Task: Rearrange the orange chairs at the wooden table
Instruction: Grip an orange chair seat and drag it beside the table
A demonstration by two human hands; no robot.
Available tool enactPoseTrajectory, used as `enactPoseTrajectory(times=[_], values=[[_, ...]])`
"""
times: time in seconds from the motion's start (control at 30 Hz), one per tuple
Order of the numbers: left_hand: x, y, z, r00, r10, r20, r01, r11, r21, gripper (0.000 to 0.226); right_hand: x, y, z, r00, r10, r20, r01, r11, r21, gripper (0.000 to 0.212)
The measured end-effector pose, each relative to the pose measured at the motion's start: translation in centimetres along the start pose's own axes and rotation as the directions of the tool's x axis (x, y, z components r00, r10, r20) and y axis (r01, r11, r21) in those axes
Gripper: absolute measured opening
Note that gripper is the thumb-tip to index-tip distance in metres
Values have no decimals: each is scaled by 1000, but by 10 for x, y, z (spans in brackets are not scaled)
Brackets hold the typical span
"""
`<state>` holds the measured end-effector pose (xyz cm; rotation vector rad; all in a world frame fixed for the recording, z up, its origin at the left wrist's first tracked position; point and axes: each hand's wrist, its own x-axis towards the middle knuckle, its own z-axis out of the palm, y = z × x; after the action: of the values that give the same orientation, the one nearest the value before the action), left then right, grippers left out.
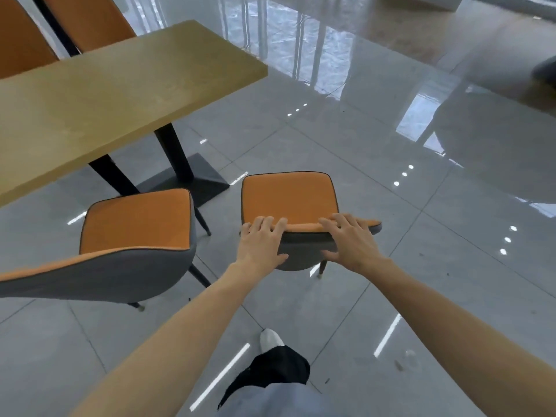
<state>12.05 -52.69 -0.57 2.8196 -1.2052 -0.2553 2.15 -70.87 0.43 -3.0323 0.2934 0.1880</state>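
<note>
An orange chair (287, 197) with a grey back stands on the tiles, off the right end of the wooden table (120, 94). My left hand (261, 245) and my right hand (349, 242) both grip the top edge of its backrest, fingers over the orange side, thumbs on the grey side. A second orange chair (135, 221) stands to its left, its seat near the table's edge. Two more orange chair backs (90, 22) show beyond the table at the top left.
The table rests on black legs with a flat black base plate (198, 176). Glossy grey floor tiles stretch to the right and behind. My foot in a white shoe (270, 340) is on the floor just behind the held chair.
</note>
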Motion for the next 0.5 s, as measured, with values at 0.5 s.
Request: enactPoseTrajectory(times=[0.5], values=[[50, -26, 28, 998, 19, -65, -22, 999, -34, 27, 53, 41, 37, 943, -235, -238, 236, 971, -24, 30]])
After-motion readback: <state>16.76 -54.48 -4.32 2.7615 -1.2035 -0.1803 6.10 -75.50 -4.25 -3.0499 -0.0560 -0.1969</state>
